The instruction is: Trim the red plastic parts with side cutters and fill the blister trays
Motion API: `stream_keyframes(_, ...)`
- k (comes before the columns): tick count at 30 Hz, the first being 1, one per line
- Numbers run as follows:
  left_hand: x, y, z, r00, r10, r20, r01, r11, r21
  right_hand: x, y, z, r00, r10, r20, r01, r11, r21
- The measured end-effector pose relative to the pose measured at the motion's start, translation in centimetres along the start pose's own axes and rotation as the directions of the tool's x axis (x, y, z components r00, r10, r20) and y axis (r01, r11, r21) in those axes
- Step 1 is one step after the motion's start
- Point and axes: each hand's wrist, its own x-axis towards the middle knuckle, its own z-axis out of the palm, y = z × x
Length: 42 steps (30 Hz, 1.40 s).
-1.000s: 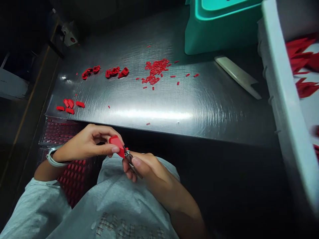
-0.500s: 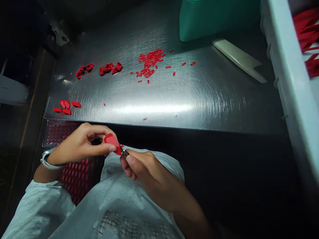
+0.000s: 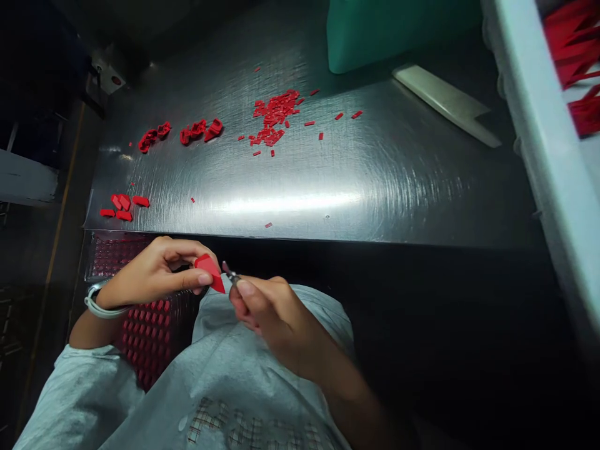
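Between the thumb and fingers of my left hand is a pointed red plastic part, held just beyond the metal table's front edge. My right hand is closed round a small pair of metal nippers. The nippers' tips lie just right of the red part, with a narrow gap between them. Most of their handles are hidden inside my fingers.
On the metal table lie a heap of small red scraps, curled red pieces and several red parts. A pale notched strip lies near a green container. Below left, a tray holds rows of red parts.
The nippers have come away from the red part, moving slightly up. A tiny red bit at their tips no longer shows. The whole view has shifted a little.
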Motion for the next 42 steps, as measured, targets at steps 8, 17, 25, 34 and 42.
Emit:
stream_keyframes(8, -1.7, -3.8, -5.0, 0.906, -0.062, -0.419, 0.200, 0.934, 0.295, 0.1, 1.0, -1.3, 0.983, 0.181, 0.016, -0.180, 0.958, 0.225)
stream_keyframes(17, -2.6, -9.2, -11.5, 0.683, -0.228, -0.694, 0.448, 0.881, 0.151, 1.0, 1.9, -1.2, 0.970, 0.233, 0.064, -0.241, 0.957, 0.161)
stream_keyframes(25, -2.5, -7.3, -11.7, 0.665, 0.013, -0.747, 0.468, 0.771, 0.431, 0.7, 1.6, -1.5, 0.969, 0.248, 0.013, -0.247, 0.955, 0.164)
stream_keyframes(34, 9.5, -5.2, -16.5, 0.684, 0.182, -0.707, 0.434, 0.678, 0.594, 0.3, 0.9, -0.9, 0.964, 0.265, -0.020, -0.261, 0.959, 0.114)
stream_keyframes(42, 8.4, -5.3, -15.9, 0.635, 0.194, -0.748, 0.388, 0.758, 0.525, 0.0, 1.4, -1.9, 0.972, 0.226, -0.067, -0.220, 0.971, 0.091)
